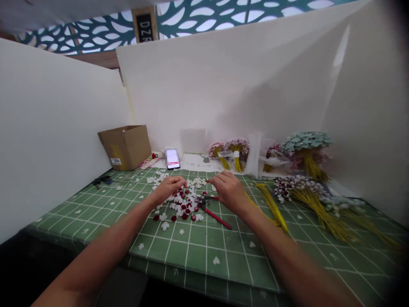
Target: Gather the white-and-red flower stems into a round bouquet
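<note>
My left hand (169, 187) rests over a scatter of small white and dark red flower heads (182, 204) on the green checked cloth (207, 251). Its fingers are curled downward among the flowers; what they hold is hidden. My right hand (228, 189) hovers just right of the pile, fingers bent and pinched together, right above red-handled scissors (212, 211) lying on the cloth. Whether it grips anything is unclear.
A cardboard box (126, 147) stands at the back left, a phone (172, 158) beside it. Bundles of yellow-stemmed artificial flowers (306, 196) lie at right; bagged bunches (236, 151) lean on the white partition (223, 85). A small dark tool (102, 181) lies at left.
</note>
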`<move>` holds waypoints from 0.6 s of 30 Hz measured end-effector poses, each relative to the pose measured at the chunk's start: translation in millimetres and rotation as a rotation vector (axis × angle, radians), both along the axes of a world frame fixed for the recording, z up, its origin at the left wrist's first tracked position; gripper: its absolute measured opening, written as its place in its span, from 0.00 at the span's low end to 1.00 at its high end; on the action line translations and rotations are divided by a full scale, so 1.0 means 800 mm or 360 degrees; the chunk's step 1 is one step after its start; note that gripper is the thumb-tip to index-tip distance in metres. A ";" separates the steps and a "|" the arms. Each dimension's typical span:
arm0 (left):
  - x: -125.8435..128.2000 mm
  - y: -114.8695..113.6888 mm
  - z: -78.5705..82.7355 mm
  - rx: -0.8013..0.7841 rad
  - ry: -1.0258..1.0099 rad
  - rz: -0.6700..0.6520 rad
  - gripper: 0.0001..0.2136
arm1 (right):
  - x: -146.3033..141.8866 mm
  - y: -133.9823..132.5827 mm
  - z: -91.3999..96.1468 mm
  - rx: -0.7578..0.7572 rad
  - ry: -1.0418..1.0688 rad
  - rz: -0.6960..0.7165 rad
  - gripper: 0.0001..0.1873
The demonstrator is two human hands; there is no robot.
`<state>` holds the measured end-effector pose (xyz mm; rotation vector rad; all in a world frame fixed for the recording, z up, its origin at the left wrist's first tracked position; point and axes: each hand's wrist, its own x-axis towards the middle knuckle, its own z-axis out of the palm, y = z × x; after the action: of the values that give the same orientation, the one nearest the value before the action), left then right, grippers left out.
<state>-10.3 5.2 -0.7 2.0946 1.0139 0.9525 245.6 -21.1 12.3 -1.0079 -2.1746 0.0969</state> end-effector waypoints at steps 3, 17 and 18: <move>-0.002 0.005 -0.006 0.0658 0.0086 0.0250 0.13 | -0.003 0.006 -0.010 -0.0173 -0.0041 0.0113 0.15; 0.000 0.000 0.003 -0.0080 0.0095 -0.0034 0.18 | -0.002 0.000 -0.002 -0.0071 -0.0026 -0.0005 0.12; -0.001 0.001 0.002 0.0200 0.0111 0.0091 0.17 | -0.003 0.001 -0.005 -0.0124 -0.0027 0.0037 0.12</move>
<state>-11.4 6.1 0.6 2.2268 1.0790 1.0005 243.2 -20.2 8.4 -1.0308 -2.2132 0.1858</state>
